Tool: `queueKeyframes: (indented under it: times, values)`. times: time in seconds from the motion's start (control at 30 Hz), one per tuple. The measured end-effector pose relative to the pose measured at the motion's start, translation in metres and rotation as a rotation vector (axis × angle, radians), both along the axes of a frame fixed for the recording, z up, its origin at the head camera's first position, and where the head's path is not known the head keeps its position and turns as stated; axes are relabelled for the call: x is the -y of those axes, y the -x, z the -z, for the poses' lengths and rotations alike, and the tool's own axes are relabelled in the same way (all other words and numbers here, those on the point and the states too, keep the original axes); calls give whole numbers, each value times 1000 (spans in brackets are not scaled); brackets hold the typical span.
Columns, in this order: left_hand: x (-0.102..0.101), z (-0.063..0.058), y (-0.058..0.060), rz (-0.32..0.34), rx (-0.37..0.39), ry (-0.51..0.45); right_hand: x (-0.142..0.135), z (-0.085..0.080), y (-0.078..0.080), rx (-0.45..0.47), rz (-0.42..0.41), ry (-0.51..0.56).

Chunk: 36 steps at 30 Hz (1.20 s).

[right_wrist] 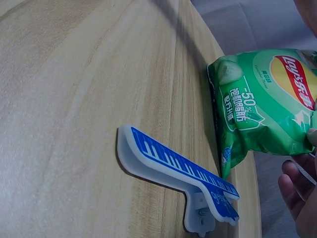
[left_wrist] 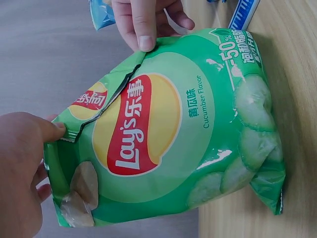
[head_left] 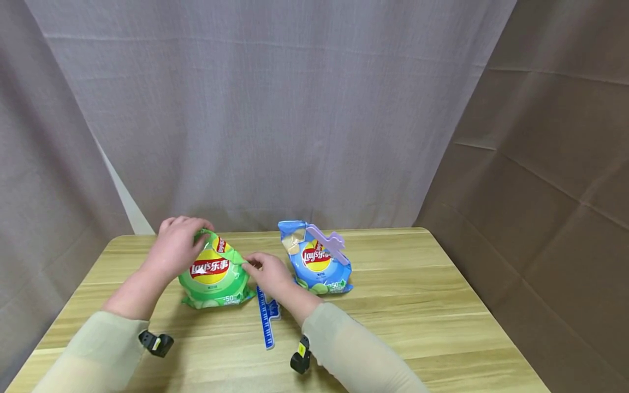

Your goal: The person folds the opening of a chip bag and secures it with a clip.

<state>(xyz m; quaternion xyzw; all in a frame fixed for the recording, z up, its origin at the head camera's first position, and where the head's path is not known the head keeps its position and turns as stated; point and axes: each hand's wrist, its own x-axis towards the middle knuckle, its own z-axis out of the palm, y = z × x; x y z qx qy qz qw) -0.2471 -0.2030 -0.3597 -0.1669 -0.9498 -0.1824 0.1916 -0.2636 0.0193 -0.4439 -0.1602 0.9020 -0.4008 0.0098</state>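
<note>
A green chip bag point(head_left: 211, 278) stands on the wooden table, its top edge folded down over the front, as the left wrist view shows closely. My left hand point(head_left: 179, 245) pinches the bag's upper left corner between thumb and fingers. At the right end of the fold, my right hand point(head_left: 269, 274) pinches the bag with its thumb on the front. A blue and white bag clip point(right_wrist: 178, 173) lies on the table just in front of the bag, near the right wrist. Its far end is partly hidden by the right hand in the head view.
A blue chip bag point(head_left: 314, 273) stands right of the right hand, with a purple clip point(head_left: 326, 242) across its folded top. A grey curtain point(head_left: 295, 109) hangs behind the table point(head_left: 417, 322). Brown cloth point(head_left: 550, 180) borders the right side.
</note>
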Motion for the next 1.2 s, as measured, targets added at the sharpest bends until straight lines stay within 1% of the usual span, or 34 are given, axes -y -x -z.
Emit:
queueKeyframes:
  times: [0.23,0.47,0.6,0.73,0.9,1.1,1.2]
  values:
    - [0,0,1,18,0,-10,0,0,1,-38,8,1]
    - [-2,-1,0,27,2,-10,-2,-2,1,-61,18,-16]
    - [-2,-2,-1,29,-11,-8,-3,-3,1,-72,21,-25]
    - [-2,-2,-2,25,-22,6,-4,-3,1,-84,22,-31]
    - [0,-4,-3,10,-3,20,-4,-2,1,-101,16,-30]
    - [6,-5,-4,-7,7,11,-4,-1,1,-107,15,-18]
    - [8,-4,-4,-7,5,5,-4,-1,1,-94,16,-16]
